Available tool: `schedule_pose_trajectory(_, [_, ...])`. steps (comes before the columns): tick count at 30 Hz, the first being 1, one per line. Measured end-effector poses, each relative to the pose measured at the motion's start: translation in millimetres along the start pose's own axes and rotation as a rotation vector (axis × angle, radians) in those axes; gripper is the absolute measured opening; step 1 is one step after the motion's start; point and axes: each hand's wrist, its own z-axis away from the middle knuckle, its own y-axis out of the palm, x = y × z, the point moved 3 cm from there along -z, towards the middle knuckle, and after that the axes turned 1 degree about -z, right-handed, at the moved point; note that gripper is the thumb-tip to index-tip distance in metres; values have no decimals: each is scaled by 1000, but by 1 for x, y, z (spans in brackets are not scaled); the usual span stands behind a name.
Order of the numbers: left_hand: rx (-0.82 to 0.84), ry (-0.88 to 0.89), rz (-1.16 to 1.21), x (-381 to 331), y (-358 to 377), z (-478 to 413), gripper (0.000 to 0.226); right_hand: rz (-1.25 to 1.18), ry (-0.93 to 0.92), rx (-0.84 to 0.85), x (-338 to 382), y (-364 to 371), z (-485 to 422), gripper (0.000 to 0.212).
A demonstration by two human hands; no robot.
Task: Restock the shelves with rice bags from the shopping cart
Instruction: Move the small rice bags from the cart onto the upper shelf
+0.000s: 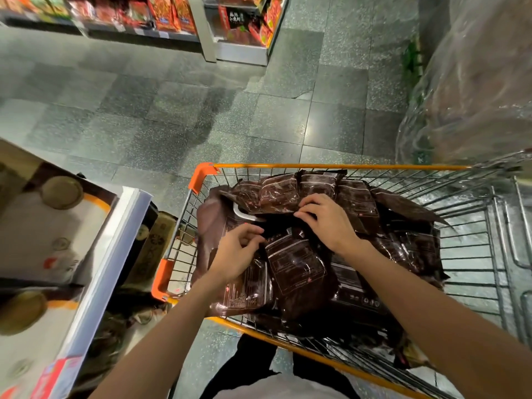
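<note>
A wire shopping cart point(331, 167) with an orange rim stands in front of me, filled with several dark brown rice bags point(296, 266). My left hand point(236, 251) reaches into the left side of the pile, its fingers curled at the top edge of a large brown bag point(213, 226) with a white handle. My right hand point(325, 220) lies over the middle of the pile, fingertips pinching the edge of a bag point(276, 194) at the far side. Both forearms stretch over the cart's near rim.
A shelf unit point(109, 254) with a white edge rail stands close on my left, holding pale bags and boxes. Shelves of red snack packets point(169, 12) line the far side of the tiled aisle. A plastic-wrapped stack point(475, 90) rises at the right, beside the cart.
</note>
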Motion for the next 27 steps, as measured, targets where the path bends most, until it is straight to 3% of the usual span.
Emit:
schedule_pose_trajectory(5, [-141, 47, -54, -23, -14, 1, 27, -171, 82, -171, 19, -36, -14, 19])
schedule_pose_trajectory(10, [-122, 49, 85, -61, -17, -6, 106, -365, 24, -206, 51, -99, -21, 15])
schedule_pose_trajectory(12, [-60, 111, 190, -83, -14, -8, 97, -337, 9, -150, 62, -117, -18, 19])
schedule_pose_trajectory(15, [27, 246, 254, -115, -9, -13, 61, -409, 86, -96, 76, -146, -6, 17])
schedule_pose_trajectory(18, [115, 280, 176, -132, -5, -16, 28, -531, 153, -160, 83, -170, 7, 15])
schedule_pose_trajectory(21, [192, 235, 187, -135, 14, -9, 10, -612, 278, -254, 70, -176, 18, 18])
schedule_pose_trajectory(24, [265, 93, 251, -115, 45, -5, 18, -714, 512, -327, 38, -154, 36, 40])
schedule_pose_trajectory(27, [249, -8, 164, -88, 71, -6, 47, -797, 739, -318, 4, -113, 63, 37])
